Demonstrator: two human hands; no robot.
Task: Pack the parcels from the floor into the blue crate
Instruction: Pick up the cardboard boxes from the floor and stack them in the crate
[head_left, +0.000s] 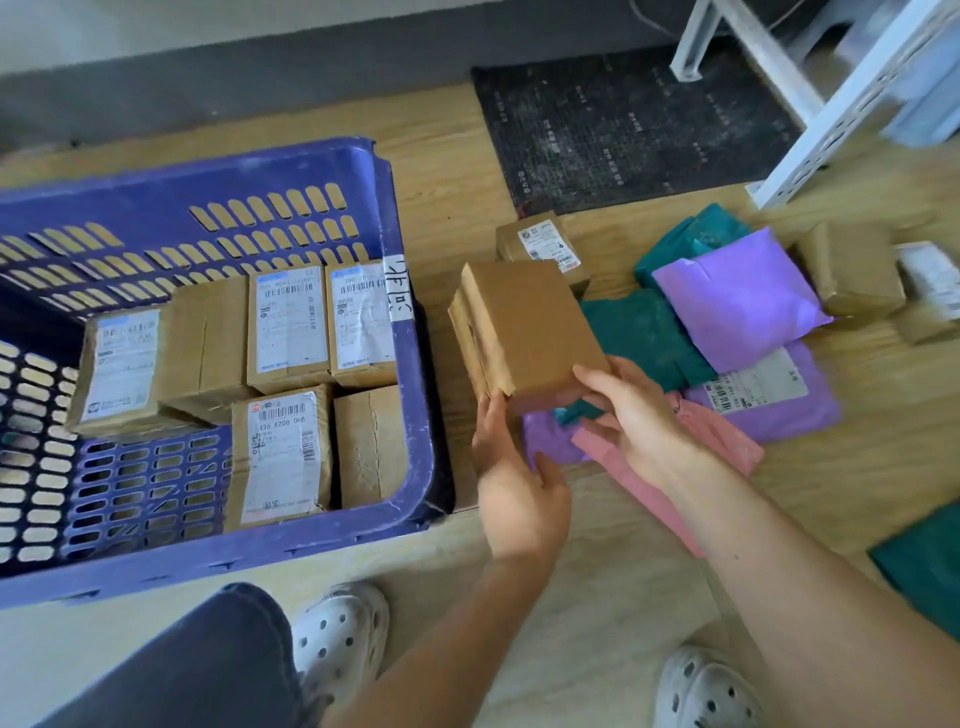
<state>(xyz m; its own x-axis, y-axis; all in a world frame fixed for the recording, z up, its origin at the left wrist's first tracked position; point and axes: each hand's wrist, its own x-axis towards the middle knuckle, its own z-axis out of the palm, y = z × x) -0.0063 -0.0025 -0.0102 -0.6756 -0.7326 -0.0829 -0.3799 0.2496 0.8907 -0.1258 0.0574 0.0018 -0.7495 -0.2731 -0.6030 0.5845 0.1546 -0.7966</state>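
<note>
Gripping the box at its near-right corner, the R hand pinches it: thumb on the top face, fingers under. The L hand supports the near-left corner w/ straight fingers laid against the side; its thumb stands apart, not on the box. The box is plain brown, tilted and raised, and its bulk extends away from both hands toward the far side.

Position: just right of the crate, outside its rim, between the crate and the bags on the floor.

Crate contents: six packed boxes, brown, grouped along the right wall; four show white labels.

Floor, right of the held box:
- teal bag, partly behind the box;
- purple bag, overlapping the teal one;
- labelled bag, purple, nearer;
- pink bag, partly under the R wrist.

A small box w/ label lies just beyond the held box. More brown boxes lie at far right. A dark mat and a white frame are at top right. Two clogs show at the bottom edge.
</note>
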